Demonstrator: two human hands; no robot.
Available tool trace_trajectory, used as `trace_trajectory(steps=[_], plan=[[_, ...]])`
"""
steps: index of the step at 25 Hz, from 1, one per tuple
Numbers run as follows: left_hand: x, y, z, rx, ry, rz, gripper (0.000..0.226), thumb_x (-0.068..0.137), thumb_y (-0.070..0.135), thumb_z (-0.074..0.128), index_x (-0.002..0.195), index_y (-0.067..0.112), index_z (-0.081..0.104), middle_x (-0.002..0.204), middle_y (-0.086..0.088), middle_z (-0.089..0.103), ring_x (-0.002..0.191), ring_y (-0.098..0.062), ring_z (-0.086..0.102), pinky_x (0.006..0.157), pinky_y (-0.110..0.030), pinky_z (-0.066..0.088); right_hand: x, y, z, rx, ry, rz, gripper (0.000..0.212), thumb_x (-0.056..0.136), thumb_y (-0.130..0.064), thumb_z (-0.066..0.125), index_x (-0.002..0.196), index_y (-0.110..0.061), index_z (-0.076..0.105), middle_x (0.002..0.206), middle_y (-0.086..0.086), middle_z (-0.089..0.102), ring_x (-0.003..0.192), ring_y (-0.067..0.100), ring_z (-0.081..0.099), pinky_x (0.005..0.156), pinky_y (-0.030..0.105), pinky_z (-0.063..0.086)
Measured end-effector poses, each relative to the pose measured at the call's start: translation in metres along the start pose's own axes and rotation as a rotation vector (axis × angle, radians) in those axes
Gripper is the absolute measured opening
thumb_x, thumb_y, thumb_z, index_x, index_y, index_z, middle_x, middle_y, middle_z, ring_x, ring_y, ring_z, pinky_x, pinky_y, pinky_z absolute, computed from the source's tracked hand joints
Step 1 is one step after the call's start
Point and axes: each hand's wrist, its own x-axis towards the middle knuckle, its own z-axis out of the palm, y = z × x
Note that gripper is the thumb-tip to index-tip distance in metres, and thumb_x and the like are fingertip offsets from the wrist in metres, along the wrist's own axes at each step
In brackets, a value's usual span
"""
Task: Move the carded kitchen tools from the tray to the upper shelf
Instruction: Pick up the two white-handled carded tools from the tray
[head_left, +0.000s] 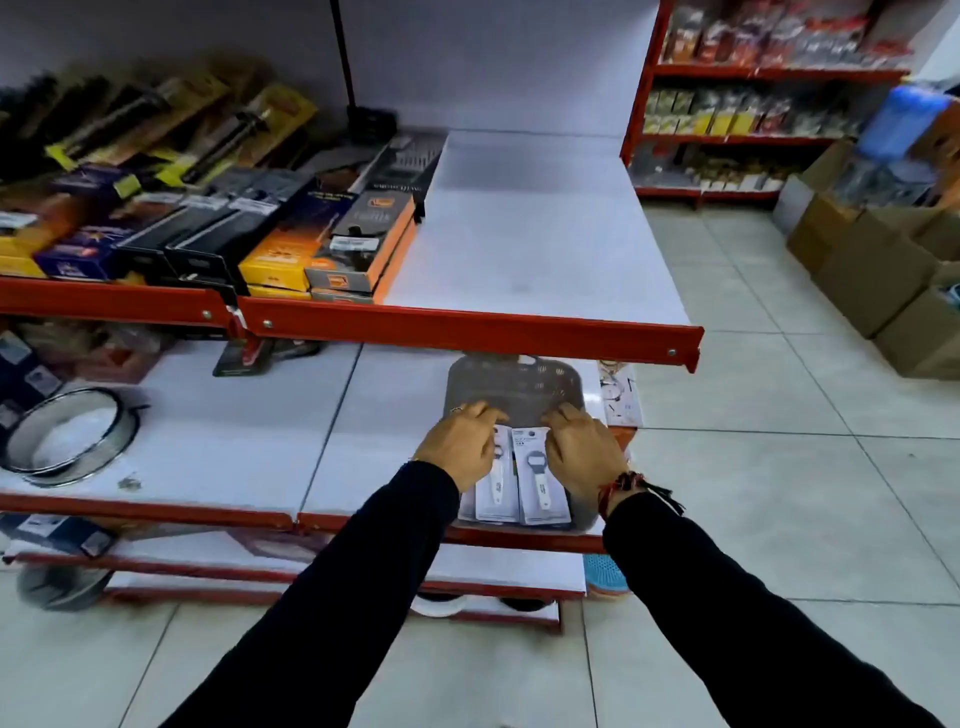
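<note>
Grey tray (511, 387), white cards (540, 483)

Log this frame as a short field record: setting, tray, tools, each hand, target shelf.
setting: shop aisle, red-edged shelving, tiled floor
tray: grey tray on the middle shelf, far end under the upper shelf
tools: carded kitchen tools lying in the tray, at least two cards side by side
left hand: on the cards' left side, fingers at their top edge; grip unclear
right hand: on the cards' right side, fingers at their top edge; grip unclear
upper shelf: right half bare, boxed goods on the left
</note>
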Motion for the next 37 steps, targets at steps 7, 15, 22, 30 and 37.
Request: trace_trajectory(steps=[7,15,22,30,37], plan=[[0.085,-0.033,0.054,0.081,-0.402,-0.187,0.055,0.093,0.018,0.058,0.146,0.01,0.044,0.151,-0.012,0.04,0.137,-0.034,0.044,0.115,-0.041,0.04,0.072,0.033,0.046,-0.013,-0.269,0.054,0.055,0.083,0.0,0.048,0.136,-0.015,0.054,0.147,0.009,0.046,0.13,0.034,0.049,0.105,0.041,0.046],[0.108,-0.03,0.085,0.21,-0.406,-0.152,0.055,0.089,0.023,0.066,0.14,0.009,0.051,0.146,-0.01,0.046,0.136,-0.031,0.046,0.112,-0.04,0.042,0.093,0.045,0.08,-0.041,-0.379,-0.002,0.051,0.083,0.0,0.049,0.132,-0.012,0.057,0.14,0.011,0.052,0.126,0.036,0.053,0.105,0.044,0.048],[0.099,-0.018,0.062,0.125,-0.257,-0.159,0.037,0.092,0.014,0.059,0.129,0.013,0.058,0.138,-0.007,0.054,0.13,-0.028,0.051,0.108,-0.039,0.046,0.085,0.046,0.06,0.034,-0.296,0.005,0.04,0.084,-0.007,0.05,0.12,-0.012,0.065,0.133,0.008,0.054,0.116,0.033,0.06,0.096,0.041,0.054],[0.054,0.002,0.001,-0.014,-0.223,-0.224,0.032,0.096,0.007,0.046,0.125,0.017,0.054,0.121,-0.009,0.068,0.109,-0.032,0.064,0.091,-0.037,0.052,0.05,0.037,0.006,0.078,-0.208,-0.001,0.043,0.086,-0.004,0.041,0.122,-0.015,0.063,0.123,0.023,0.063,0.096,0.04,0.067,0.082,0.043,0.059],[-0.005,0.024,-0.068,0.041,-0.006,-0.107,0.031,0.097,0.009,0.052,0.126,0.017,0.055,0.113,-0.007,0.07,0.102,-0.028,0.066,0.078,-0.031,0.051,-0.007,0.001,-0.051,-0.07,0.044,-0.095,0.049,0.087,0.005,0.043,0.133,-0.01,0.051,0.13,0.016,0.06,0.125,0.036,0.045,0.088,0.043,0.05]])
